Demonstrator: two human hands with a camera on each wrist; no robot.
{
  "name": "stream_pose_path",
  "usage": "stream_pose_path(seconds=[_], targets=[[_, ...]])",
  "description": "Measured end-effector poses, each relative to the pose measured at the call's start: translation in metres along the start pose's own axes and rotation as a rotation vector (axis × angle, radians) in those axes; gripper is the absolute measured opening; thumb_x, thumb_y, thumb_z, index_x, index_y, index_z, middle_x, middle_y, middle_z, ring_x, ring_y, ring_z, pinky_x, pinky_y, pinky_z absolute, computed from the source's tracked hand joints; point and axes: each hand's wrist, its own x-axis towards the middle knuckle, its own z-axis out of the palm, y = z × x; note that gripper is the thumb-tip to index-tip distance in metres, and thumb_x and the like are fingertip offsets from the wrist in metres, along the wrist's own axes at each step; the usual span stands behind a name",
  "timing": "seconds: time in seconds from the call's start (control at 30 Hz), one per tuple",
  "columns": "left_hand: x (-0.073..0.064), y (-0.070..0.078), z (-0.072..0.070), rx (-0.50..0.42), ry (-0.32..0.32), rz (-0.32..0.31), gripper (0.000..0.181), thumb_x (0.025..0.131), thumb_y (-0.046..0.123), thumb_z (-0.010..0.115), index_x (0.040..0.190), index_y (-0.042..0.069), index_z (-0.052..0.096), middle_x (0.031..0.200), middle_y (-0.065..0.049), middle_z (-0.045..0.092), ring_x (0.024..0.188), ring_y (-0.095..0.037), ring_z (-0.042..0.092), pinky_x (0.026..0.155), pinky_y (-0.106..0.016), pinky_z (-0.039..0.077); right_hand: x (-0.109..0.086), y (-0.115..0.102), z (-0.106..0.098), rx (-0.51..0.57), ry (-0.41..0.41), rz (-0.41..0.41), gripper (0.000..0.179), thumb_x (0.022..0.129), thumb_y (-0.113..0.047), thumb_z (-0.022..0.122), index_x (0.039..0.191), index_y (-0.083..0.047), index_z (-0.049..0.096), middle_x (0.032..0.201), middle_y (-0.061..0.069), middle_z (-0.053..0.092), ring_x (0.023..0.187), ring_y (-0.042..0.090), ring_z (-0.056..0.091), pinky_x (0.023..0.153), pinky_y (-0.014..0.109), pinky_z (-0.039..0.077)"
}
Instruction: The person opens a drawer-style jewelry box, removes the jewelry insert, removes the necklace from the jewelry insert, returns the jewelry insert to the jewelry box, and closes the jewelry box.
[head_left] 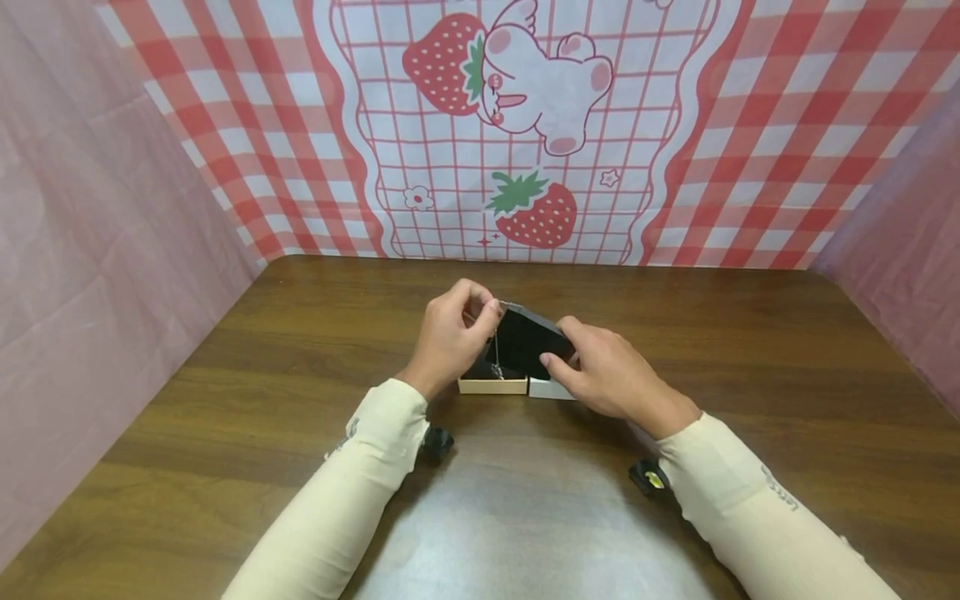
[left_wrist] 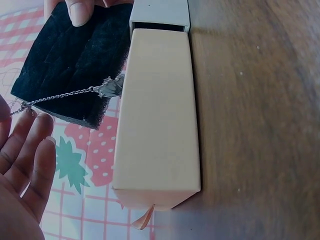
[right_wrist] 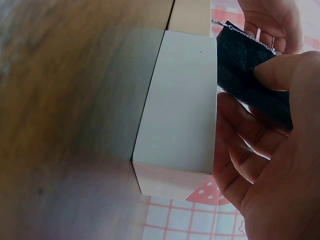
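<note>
A thin silver chain necklace (left_wrist: 65, 94) with a dark pendant (left_wrist: 111, 87) hangs from my left hand (head_left: 453, 333), whose thumb and finger pinch the chain at its upper end. My right hand (head_left: 607, 367) grips a black velvety foam pad (head_left: 525, 337), thumb on its face and fingers behind, and holds it tilted above the boxes. In the head view the pendant hangs over a beige drawer-style box (head_left: 492, 387) with a dark inside. Against that box stands a white box part (right_wrist: 180, 100), below my right hand. A small ribbon tab (left_wrist: 144, 218) sticks out of the beige part's end.
The boxes stand on a brown wooden table (head_left: 225, 400). Behind it hangs a red-and-white checked cloth (head_left: 300, 125) with strawberry prints, and pink cloth (head_left: 97, 250) hangs at the sides. Black wrist cameras (head_left: 437, 444) sit under the sleeves.
</note>
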Motion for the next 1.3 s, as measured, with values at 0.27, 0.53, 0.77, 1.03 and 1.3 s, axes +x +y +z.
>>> stream_pose_path(seconds=[0.27,0.53,0.77,1.03,1.3], targets=[[0.0007,0.0007,-0.0014,-0.015,0.024,-0.005,0.006,0.095,0.004,0.062,0.090,0.004,0.059,0.076,-0.004,0.065,0.065,-0.012,0.059,0.060,-0.027,0.052,0.0006,-0.0008,-0.0009,0.001,-0.009,0.002,0.026,0.096,-0.029,0.067,0.110,-0.010,0.056,0.087,0.002,0.065,0.074,0.014,0.062,0.063,0.035,0.052],[0.0033,0.0003,-0.0037,-0.020,0.053,0.011,0.004,0.095,0.004,0.062,0.092,0.003,0.060,0.078,-0.005,0.065,0.067,-0.013,0.057,0.061,-0.027,0.050,0.0018,-0.0017,-0.0021,-0.007,0.000,-0.007,0.025,0.096,-0.029,0.067,0.109,-0.010,0.056,0.086,0.002,0.064,0.072,0.014,0.061,0.062,0.034,0.051],[0.0038,-0.0006,-0.0053,-0.045,0.075,0.037,0.004,0.094,0.002,0.062,0.091,0.004,0.060,0.081,-0.004,0.068,0.064,-0.013,0.053,0.057,-0.025,0.045,0.0021,-0.0027,-0.0033,0.000,-0.008,0.003,0.026,0.096,-0.029,0.066,0.110,-0.011,0.056,0.088,0.002,0.064,0.074,0.015,0.061,0.064,0.035,0.052],[0.0027,0.0003,-0.0049,-0.031,0.089,0.044,0.004,0.093,0.003,0.064,0.090,0.004,0.061,0.078,-0.003,0.068,0.061,-0.012,0.053,0.055,-0.025,0.045,0.0000,-0.0027,-0.0031,-0.006,-0.011,0.017,0.028,0.095,-0.029,0.068,0.112,-0.010,0.056,0.089,0.002,0.064,0.074,0.015,0.062,0.065,0.036,0.054],[0.0024,-0.0001,-0.0040,-0.043,0.110,0.061,0.005,0.092,0.001,0.064,0.089,0.004,0.062,0.077,-0.003,0.068,0.060,-0.013,0.053,0.055,-0.025,0.045,-0.0008,-0.0019,-0.0020,-0.005,-0.006,0.011,0.026,0.096,-0.029,0.067,0.110,-0.010,0.056,0.087,0.001,0.064,0.074,0.014,0.062,0.065,0.035,0.053]])
